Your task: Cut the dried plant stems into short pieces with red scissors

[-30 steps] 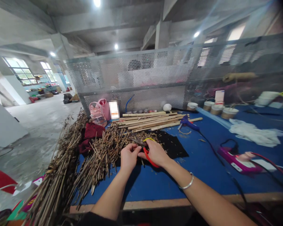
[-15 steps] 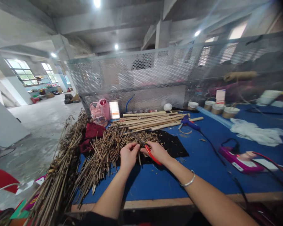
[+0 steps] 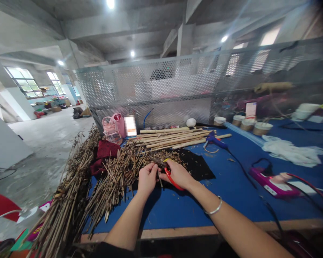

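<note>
My right hand (image 3: pixel 179 174) is closed round red-handled cutters (image 3: pixel 171 179), their blades pointing up-left over the twigs. My left hand (image 3: pixel 147 178) pinches a thin short twig (image 3: pixel 158 179) right beside the blades. Both hands hover over a black cloth (image 3: pixel 197 165) on the blue table (image 3: pixel 231 193). A heap of short dry twigs (image 3: pixel 118 172) lies just left of my hands.
Long brown stalks (image 3: pixel 67 200) hang off the table's left edge. Pale bamboo sticks (image 3: pixel 174 138) lie behind, with a blue glue gun (image 3: pixel 215 140). A pink tool (image 3: pixel 269 182) with cables, white cloth (image 3: pixel 290 152), tape rolls (image 3: pixel 247 123) and a mesh screen (image 3: pixel 177 86) stand right and behind.
My hands shifted only slightly over the black cloth; the cutters tilted a little between frames and the left fingers kept working the small twig.
</note>
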`<state>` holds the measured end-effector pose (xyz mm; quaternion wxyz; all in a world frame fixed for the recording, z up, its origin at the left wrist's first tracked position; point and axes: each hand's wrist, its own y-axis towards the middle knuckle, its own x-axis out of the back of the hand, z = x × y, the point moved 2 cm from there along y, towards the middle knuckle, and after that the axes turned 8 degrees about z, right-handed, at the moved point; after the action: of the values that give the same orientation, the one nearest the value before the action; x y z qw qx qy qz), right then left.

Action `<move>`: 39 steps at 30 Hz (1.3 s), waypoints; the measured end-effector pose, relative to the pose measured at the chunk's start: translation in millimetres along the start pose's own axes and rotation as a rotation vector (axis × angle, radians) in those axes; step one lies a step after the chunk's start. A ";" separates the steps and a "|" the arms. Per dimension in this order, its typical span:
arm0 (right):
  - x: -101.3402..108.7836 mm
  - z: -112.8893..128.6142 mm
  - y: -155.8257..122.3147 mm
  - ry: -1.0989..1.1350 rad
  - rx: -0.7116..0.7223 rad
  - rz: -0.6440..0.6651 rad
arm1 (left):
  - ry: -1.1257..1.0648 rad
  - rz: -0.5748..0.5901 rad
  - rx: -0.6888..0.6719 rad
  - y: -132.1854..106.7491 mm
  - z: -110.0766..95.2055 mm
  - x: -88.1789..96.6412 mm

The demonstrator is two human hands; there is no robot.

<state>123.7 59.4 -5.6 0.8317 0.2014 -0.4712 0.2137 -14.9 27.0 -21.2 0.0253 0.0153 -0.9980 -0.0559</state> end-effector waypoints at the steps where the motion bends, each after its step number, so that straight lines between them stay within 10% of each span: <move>1: -0.5 0.3 0.2 -0.002 0.010 -0.013 | 0.000 0.005 0.002 0.0 0.1 -0.4; 39: -3.4 0.4 0.4 -0.108 -0.041 -0.051 | -0.012 -0.151 0.049 -0.8 2.9 0.4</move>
<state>121.6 58.9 -8.3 0.8142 0.2073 -0.5144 0.1716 -15.4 26.6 -24.1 0.0148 0.0909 -0.9952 -0.0333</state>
